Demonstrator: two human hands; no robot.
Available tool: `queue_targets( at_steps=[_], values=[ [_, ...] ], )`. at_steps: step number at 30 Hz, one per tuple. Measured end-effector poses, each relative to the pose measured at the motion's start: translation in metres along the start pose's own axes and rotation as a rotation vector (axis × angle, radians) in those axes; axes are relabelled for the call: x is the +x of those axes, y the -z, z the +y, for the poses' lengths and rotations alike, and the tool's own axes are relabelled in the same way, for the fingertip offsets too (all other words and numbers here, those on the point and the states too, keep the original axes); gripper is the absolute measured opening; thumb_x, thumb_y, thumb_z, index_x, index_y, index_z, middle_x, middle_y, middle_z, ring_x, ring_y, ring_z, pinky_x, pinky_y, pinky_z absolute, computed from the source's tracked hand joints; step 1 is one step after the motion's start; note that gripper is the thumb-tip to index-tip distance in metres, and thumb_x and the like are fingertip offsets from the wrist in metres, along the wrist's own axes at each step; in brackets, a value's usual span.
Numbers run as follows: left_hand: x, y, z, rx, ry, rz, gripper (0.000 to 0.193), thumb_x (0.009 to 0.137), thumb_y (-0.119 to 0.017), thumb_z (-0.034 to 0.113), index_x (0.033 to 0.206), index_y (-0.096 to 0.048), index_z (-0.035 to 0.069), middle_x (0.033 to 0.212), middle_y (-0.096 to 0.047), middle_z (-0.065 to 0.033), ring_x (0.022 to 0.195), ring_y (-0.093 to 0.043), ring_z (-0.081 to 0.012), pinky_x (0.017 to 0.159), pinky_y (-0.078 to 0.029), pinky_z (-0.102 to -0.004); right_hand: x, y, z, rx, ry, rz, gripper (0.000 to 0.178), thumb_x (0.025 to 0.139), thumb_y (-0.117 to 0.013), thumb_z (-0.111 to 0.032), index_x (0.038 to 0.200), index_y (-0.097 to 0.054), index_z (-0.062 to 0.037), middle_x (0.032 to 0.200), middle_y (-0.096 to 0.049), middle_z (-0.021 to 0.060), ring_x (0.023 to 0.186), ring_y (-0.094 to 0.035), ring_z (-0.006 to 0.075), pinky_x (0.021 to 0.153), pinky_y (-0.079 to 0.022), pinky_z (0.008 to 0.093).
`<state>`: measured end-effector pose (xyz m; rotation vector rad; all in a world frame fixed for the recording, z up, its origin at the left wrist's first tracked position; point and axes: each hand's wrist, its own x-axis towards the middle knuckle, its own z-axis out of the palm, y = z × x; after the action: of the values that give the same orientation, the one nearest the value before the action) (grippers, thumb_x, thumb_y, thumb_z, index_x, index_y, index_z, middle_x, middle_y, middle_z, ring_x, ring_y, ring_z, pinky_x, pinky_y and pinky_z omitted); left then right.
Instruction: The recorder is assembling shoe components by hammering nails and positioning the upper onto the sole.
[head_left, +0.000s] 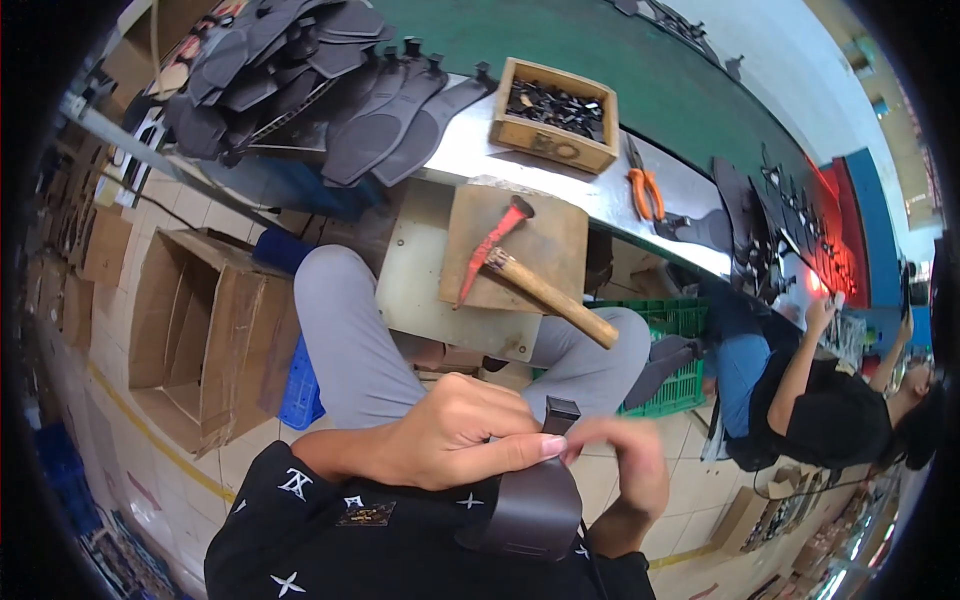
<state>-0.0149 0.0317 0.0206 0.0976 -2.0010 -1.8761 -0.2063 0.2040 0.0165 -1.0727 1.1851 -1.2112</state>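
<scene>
My left hand (455, 435) is closed on a dark, flat, sole-shaped piece (535, 512), held in front of my chest. Its thumb presses across the narrow part, below a black buckle-like end (562, 408). From the other side my right hand (640, 465), slightly blurred, reaches the same narrow part with bent fingers; the fingertips are partly hidden. Beyond my knees a hammer (550, 295) with a red head and wooden handle rests on a worn, light brown board (565, 225).
A wooden box (555, 150) of small black parts stands on the metal bench edge, beside orange-handled pliers (645, 192). Dark sole pieces (385, 125) pile up at left. A cardboard box (225, 350) and a green crate (675, 385) flank my legs. At right sits another person (825, 405).
</scene>
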Motion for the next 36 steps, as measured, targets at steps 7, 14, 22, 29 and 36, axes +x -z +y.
queue_targets(
  at_steps=[7,14,22,29,36],
  values=[
    [0.022,-0.033,-0.004,-0.066,-0.105,-0.086,0.024,0.092,-0.066,0.01,0.073,-0.065,-0.004,0.066,-0.061,-0.0122,0.06,-0.059,-0.0268,0.053,-0.044,-0.0362,-0.057,-0.018,0.019,-0.012,0.281,-0.185,0.061,0.084,-0.071,-0.052,0.102,-0.066,0.0066,0.092,-0.068,0.0152,0.081,-0.067,0.0304,0.074,-0.052,0.0364],
    [0.035,-0.049,0.009,-0.07,-0.101,-0.197,0.025,0.092,-0.065,0.01,0.072,-0.063,-0.004,0.065,-0.059,-0.0125,0.059,-0.058,-0.0274,0.054,-0.044,-0.037,-0.06,-0.01,0.007,-0.033,0.458,0.23,0.061,0.082,-0.073,-0.051,0.102,-0.067,0.0062,0.093,-0.069,0.0183,0.083,-0.068,0.0309,0.073,-0.055,0.036],
    [0.038,-0.049,0.009,-0.346,0.108,-0.558,0.021,0.098,-0.06,0.014,0.1,-0.069,-0.005,0.095,-0.067,-0.0161,0.088,-0.066,-0.0287,0.075,-0.049,-0.0355,-0.005,0.032,-0.01,-0.243,0.632,-0.064,0.047,0.088,-0.072,-0.042,0.088,-0.071,0.0052,0.085,-0.066,0.0143,0.07,-0.065,0.0272,0.059,-0.052,0.0341],
    [0.024,-0.033,0.001,-0.712,0.185,-0.801,0.028,0.101,-0.057,0.018,0.113,-0.068,-0.005,0.099,-0.07,-0.0166,0.095,-0.068,-0.0261,0.079,-0.05,-0.0322,0.036,0.013,-0.04,-0.229,0.609,-0.424,0.039,0.09,-0.07,-0.032,0.079,-0.066,0.0055,0.078,-0.062,0.0144,0.064,-0.062,0.0275,0.051,-0.05,0.0328],
    [0.007,-0.02,-0.009,-0.758,0.09,-0.774,0.033,0.103,-0.054,0.027,0.107,-0.07,-0.002,0.081,-0.068,-0.0139,0.072,-0.065,-0.0209,0.062,-0.046,-0.0322,0.052,-0.007,-0.047,-0.332,0.651,-0.464,0.042,0.09,-0.068,-0.029,0.072,-0.062,0.008,0.065,-0.057,0.0135,0.049,-0.056,0.0251,0.04,-0.046,0.0306]
  ],
)
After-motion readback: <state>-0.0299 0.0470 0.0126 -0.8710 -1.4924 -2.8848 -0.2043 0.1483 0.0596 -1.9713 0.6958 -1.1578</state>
